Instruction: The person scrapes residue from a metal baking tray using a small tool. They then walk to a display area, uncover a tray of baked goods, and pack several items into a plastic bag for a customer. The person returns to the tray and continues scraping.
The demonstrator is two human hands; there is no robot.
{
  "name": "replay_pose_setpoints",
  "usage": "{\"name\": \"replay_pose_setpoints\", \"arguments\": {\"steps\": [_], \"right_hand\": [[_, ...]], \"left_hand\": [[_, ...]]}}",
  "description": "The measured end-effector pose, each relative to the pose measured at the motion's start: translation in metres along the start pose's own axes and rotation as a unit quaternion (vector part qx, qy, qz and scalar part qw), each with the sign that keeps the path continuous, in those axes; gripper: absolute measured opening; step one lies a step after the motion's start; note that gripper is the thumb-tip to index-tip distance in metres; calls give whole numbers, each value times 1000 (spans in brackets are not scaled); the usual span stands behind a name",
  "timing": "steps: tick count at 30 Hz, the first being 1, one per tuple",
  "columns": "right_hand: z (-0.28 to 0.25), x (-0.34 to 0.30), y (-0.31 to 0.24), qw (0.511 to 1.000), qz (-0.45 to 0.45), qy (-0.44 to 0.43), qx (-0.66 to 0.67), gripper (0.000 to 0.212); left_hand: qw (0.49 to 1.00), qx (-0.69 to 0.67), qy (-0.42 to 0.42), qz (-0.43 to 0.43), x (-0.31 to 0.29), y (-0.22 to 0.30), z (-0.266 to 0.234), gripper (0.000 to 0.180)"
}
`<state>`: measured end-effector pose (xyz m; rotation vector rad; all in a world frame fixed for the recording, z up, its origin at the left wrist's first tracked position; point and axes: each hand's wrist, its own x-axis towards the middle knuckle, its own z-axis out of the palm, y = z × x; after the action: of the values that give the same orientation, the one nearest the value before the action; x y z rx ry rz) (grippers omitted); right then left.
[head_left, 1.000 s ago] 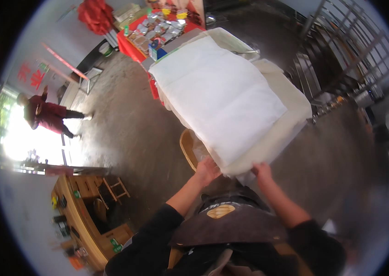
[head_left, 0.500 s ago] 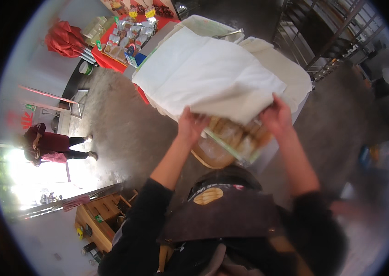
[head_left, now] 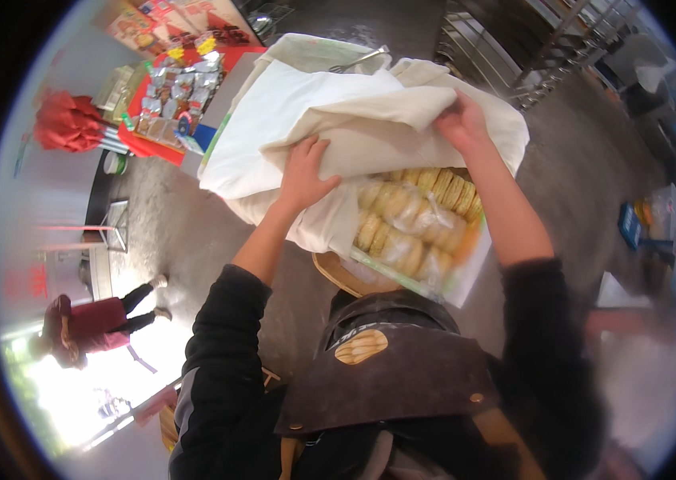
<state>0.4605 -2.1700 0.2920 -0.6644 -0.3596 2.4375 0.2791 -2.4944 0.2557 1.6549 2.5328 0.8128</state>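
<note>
A thick cloth (head_left: 274,108), white on one side and cream on the other, covers much of a wide, shallow container in front of me. Its near edge is folded back, baring rows of round, pale-yellow flatbreads (head_left: 402,206), some in clear plastic bags. My right hand (head_left: 463,124) grips the raised edge of the cloth at the right; its fingertips are partly hidden by the fold. On the cloth's left part rests my left hand (head_left: 304,172), fingers extended and thumb spread apart. Metal tongs (head_left: 366,59) lie at the container's far side.
A round wooden-rimmed basket (head_left: 346,276) sits below the container's near left corner. Beyond, at the left, packaged goods (head_left: 178,96) fill a red-covered table. A metal rack (head_left: 546,48) stands at the far right. Another person in a dark red apron (head_left: 102,324) stands by the bright doorway.
The near part of the cloth has been lifted and folded away from me, exposing more flatbreads. Both hands have moved farther out, and the left has spread its fingers on the cloth.
</note>
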Motion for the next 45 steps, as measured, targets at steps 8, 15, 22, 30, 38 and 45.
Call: {"name": "replay_pose_setpoints", "arguments": {"steps": [8,15,22,30,38,45], "right_hand": [[23,52,6,980,-68,-40,-181,36],[-8,26,37,897,-174,91,-396,47],[-80,-48,50,840,-218,109,-485,35],[-153,-180,94,689,-220,159,-672,25],[-159,-239,102,443,-266,220,-828,30],[-182,-242,108,482,-250,283,-791,56]], "left_hand": [[999,29,-22,-7,50,-37,10,76],[999,-16,-32,20,62,-51,10,74],[999,11,-37,28,50,-34,0,82],[985,-33,-51,163,-38,8,5,75],[942,-67,-262,201,-102,19,30,41],[958,-84,-214,174,-99,6,24,33]]}}
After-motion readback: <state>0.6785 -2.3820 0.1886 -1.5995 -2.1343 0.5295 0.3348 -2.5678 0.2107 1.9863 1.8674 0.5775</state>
